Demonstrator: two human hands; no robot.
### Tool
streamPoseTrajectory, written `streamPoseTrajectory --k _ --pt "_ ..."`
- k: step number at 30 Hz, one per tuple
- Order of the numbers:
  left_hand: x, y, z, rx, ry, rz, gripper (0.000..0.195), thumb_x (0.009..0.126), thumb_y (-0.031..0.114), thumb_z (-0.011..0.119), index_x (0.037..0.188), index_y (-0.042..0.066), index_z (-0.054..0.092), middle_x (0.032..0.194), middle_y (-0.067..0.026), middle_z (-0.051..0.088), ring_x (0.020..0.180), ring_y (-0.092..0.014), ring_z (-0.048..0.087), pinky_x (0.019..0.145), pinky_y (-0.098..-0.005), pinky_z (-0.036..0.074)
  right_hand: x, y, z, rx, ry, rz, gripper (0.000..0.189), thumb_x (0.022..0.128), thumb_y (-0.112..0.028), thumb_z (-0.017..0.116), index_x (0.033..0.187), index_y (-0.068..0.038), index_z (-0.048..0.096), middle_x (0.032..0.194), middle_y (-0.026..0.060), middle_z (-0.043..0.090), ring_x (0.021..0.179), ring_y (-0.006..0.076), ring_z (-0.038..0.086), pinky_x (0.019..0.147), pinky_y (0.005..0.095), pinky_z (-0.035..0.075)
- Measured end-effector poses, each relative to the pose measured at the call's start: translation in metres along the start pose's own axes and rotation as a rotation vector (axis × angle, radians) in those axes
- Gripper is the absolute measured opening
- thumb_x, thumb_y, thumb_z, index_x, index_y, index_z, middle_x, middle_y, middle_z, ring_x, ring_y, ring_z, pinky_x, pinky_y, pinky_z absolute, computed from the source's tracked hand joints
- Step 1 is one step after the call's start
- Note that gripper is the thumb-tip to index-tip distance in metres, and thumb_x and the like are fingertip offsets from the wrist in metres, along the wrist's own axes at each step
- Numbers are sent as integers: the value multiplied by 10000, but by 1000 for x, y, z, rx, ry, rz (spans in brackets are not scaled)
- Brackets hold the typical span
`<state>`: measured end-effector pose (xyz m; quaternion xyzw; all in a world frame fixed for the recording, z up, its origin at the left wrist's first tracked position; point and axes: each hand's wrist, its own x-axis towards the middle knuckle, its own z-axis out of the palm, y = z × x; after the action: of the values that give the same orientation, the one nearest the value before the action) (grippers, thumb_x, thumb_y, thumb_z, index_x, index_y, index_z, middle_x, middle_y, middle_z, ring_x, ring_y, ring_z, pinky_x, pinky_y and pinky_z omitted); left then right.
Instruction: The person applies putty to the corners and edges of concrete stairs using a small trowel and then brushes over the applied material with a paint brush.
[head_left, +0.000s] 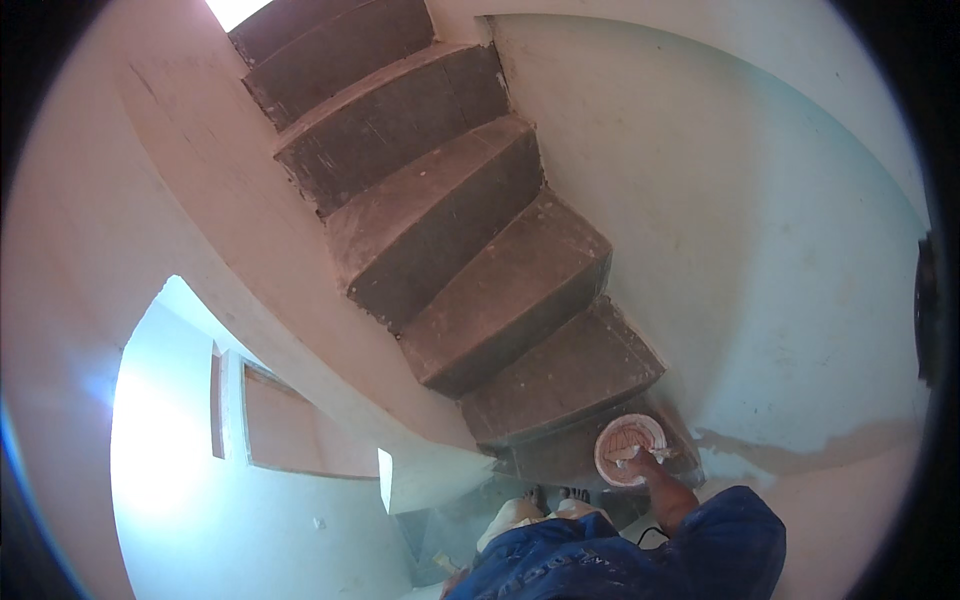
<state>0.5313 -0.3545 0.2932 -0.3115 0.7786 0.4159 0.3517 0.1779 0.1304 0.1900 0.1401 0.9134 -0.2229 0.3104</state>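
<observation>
My right hand (638, 463) is over a round white bucket (600, 459), its arm reaching down from the blue sleeve. The fingers are closed on a pale flat blade (621, 454), perhaps a scraper, coated in the same stuff as the bucket's contents. Inside the bucket is a pinkish, putty-like paste (632, 433) with ridges across its surface. At the lower edge, my left hand (454, 581) is mostly hidden by the blue shirt. It holds a small pale tool (444, 561) whose kind I cannot make out.
Dusty grey winding steps (480, 270) climb away before my bare feet (574, 495). A curved plastered wall (637, 187) runs along the right. On the left is a low sloping parapet (300, 322), with a bright opening (165, 420) beyond it. The bucket stands by the bottom step.
</observation>
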Motion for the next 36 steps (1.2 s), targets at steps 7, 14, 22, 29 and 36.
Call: streamPoseTrajectory --k 7,14,22,29,36 --pt "-31 -2 30 -214 112 -38 523 928 404 537 1298 35 568 1271 -117 603 1152 -301 572 930 -399 467 -9 -20 -7 -93 -245 -193 676 734 -497 714 1146 31 621 1108 255 652 1071 358 630 893 418 497" --pt "-63 -11 60 -520 175 -294 539 939 397 507 1327 24 531 1266 -163 604 1160 -317 575 961 -391 457 -27 -38 -8 -154 -254 -145 709 762 -558 672 1120 52 634 1156 248 636 1118 345 607 932 416 489" --pt "-62 -26 100 -65 56 21 513 955 383 446 1340 51 516 1270 -209 587 1193 -324 556 1012 -381 420 22 5 -6 -237 -266 -227 662 761 -535 678 1090 37 640 1087 232 662 1059 345 631 888 409 498" --pt "-64 -11 107 -117 219 -115 490 936 411 453 1252 69 605 1163 -163 653 1068 -281 620 909 -363 471 0 -5 4 -186 -212 -362 547 787 -483 684 1005 19 688 996 193 698 964 334 663 819 418 498" --pt "-89 33 109 -482 412 -209 499 906 401 548 1228 29 628 1052 -120 693 850 -197 646 693 -321 522 -14 -22 -19 -267 -335 -304 652 750 -504 697 1125 27 643 1126 251 650 1086 363 620 915 418 479"
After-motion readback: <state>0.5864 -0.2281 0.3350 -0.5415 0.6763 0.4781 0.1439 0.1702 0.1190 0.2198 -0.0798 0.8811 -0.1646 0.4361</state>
